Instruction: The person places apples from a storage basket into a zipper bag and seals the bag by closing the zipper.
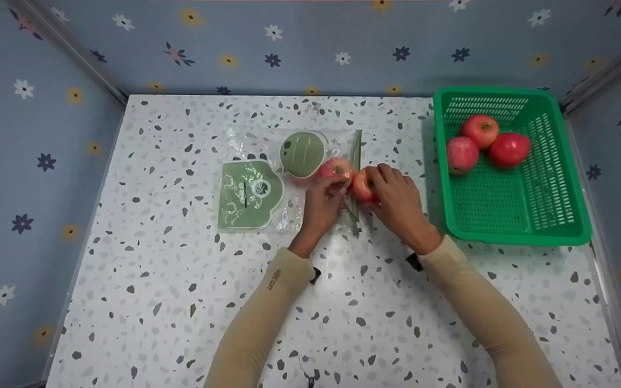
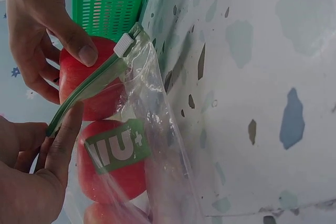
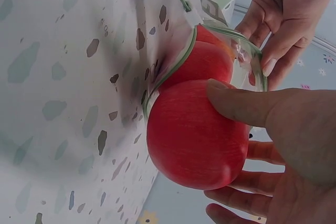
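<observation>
I am clamping my right grip [image 1: 397,198] around a red apple [image 1: 364,187], which is sitting at the open mouth of a clear zip bag [image 1: 291,218] lying on the speckled tabletop [image 1: 181,302]; the bag is stretching away toward the apple's nine o'clock. My left grip [image 1: 322,203], at about the held apple's eight o'clock, is pinching the green zip strip [image 1: 358,144] at that mouth. The head view alone is taking in the bag's big green cartoon print [image 1: 302,153] and, at three o'clock of my right grip, the green basket [image 1: 521,238] holding three more apples [image 1: 479,131]; the left wrist view is catching only some of its slotted wall. In return, that wrist view is revealing a white slider [image 2: 124,45] sitting on the strip at one o'clock of my left fingertips, and a lettered green label [image 2: 119,145] lying over a bagged apple [image 2: 113,184], with part of another red fruit [image 2: 105,213] peeking out at six o'clock below it. The right wrist view is showing what the head view is hiding: my right thumb [image 3: 239,104] lying across the held apple while my fingers are reaching underneath it.
</observation>
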The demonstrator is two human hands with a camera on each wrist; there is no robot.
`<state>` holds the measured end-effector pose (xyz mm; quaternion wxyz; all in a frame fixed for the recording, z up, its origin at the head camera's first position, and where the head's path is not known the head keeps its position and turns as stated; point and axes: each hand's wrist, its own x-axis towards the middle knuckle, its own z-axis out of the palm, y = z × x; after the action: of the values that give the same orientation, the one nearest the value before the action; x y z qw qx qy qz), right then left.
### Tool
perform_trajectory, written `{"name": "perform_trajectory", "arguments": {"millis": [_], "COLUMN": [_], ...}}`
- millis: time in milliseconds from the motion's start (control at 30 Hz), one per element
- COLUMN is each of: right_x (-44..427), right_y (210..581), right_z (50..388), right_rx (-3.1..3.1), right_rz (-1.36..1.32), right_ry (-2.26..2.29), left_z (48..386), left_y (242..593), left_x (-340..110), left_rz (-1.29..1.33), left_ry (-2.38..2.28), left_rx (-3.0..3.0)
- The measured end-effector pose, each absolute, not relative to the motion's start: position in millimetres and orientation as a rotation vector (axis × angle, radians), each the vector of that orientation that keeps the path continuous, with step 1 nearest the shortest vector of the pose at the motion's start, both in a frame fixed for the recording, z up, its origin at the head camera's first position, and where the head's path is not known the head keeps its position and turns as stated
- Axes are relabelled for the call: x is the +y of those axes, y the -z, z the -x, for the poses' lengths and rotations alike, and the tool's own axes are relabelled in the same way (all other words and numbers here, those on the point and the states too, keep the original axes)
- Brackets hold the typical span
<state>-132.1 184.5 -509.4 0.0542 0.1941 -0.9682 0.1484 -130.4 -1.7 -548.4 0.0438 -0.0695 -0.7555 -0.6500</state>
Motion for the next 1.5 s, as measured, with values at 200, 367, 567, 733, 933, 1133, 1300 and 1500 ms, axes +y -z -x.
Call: {"name": "perform_trajectory", "arguments": {"millis": [200,367,567,733,933,1133,1300,1500], "right_x": [183,182,179,176,172,169,166,162], "right_y": [512,513,513,515,516,518,522,528], "right_z": [132,132,133,135,136,138,140,142], "right_rx": [-2.932,-2.932,-2.962,-2.980,-2.962,-2.966,-2.981,-2.999], "right_rz": [-0.588,-0.585,-0.576,-0.562,-0.543,-0.527,-0.510,-0.498], "right_ry": [-0.465,-0.460,-0.475,-0.499,-0.545,-0.564,-0.581,-0.551], "left_z": [129,129,129,129,129,130,131,130], "left_y": [545,545,546,545,546,545,546,543], "left_x": [-1,0,-1,-1,-1,-1,-1,0], "left_rz": [0.196,0.173,0.183,0.197,0.188,0.198,0.215,0.217], "left_ry": [1.979,1.982,1.996,2.007,2.015,1.996,1.977,1.962], "left_rx": [-2.333,-2.345,-2.347,-2.337,-2.337,-2.347,-2.354,-2.369]}}
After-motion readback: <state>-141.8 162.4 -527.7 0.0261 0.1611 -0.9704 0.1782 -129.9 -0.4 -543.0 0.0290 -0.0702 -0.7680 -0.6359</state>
